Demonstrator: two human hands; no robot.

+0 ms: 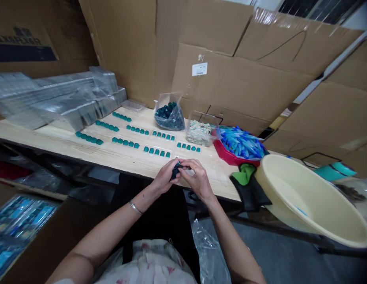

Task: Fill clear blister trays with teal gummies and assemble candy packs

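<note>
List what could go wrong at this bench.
The small dark teal piece pinched between the left hand and right hand might slip off the wooden table's front edge. Either hand could knock the nearest row of teal pieces out of line. The tilted cream plastic basin could tip.

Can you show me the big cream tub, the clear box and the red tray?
Cream plastic basin (301,197): head view, inner wall.
Clear plastic box (201,113): head view, top rim.
Red tray (226,157): head view, front rim.
</note>
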